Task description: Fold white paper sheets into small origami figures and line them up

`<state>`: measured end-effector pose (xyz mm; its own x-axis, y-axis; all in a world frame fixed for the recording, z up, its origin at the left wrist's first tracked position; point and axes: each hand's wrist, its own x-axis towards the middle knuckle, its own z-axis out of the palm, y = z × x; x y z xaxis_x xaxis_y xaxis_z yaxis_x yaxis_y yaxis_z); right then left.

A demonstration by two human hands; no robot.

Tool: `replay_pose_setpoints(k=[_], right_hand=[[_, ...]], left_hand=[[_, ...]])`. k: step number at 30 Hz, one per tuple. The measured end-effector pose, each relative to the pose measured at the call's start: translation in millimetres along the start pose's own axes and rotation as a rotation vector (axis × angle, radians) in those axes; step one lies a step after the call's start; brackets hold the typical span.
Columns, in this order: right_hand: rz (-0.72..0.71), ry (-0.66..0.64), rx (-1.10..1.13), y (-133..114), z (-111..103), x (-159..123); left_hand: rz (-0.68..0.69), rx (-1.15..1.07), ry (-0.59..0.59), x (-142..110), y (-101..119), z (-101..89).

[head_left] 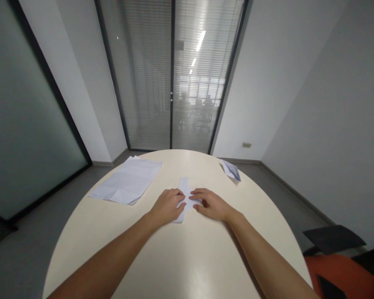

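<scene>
through head camera i see small white paper [189, 202] on middle of round tabletop [190, 257]. left hand [167, 206] and right hand [212, 203] at its two sides, fingers bent, narrow gaps to thumbs. can't tell if either pinches paper. big white sheets [127, 180] to left. folded paper [231, 170] near far right edge.

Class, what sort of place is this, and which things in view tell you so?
Probably a small office meeting room. The clues are a round, cream-coloured table, an orange-and-black chair beside it, and dark-framed glass panels with horizontal slatted blinds beyond.
</scene>
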<state>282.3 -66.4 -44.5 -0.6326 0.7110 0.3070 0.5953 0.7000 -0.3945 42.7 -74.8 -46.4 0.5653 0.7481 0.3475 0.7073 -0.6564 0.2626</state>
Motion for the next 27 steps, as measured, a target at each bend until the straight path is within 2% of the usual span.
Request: replay_pose_setpoints(k=[7, 12, 16, 23, 27], right_hand=[[-0.037, 0.030, -0.003, -5, -1, 3], [-0.067, 0.050, -0.011, -8, -4, 4], [-0.072, 0.059, -0.059, 0, -1, 2], [0.048, 0.035, -0.120, 13, 1, 0], [0.122, 0.069, -0.165, 9, -5, 1]], left_hand=[[0.005, 0.132, -0.015, -6, 19, -4.2], [0.031, 0.139, -0.048, -6, 16, 0.1], [0.037, 0.054, -0.037, -6, 10, 1.4], [0.036, -0.114, -0.018, -4, 2, -3.2], [-0.029, -0.097, 0.050, -3, -1, -4.8]])
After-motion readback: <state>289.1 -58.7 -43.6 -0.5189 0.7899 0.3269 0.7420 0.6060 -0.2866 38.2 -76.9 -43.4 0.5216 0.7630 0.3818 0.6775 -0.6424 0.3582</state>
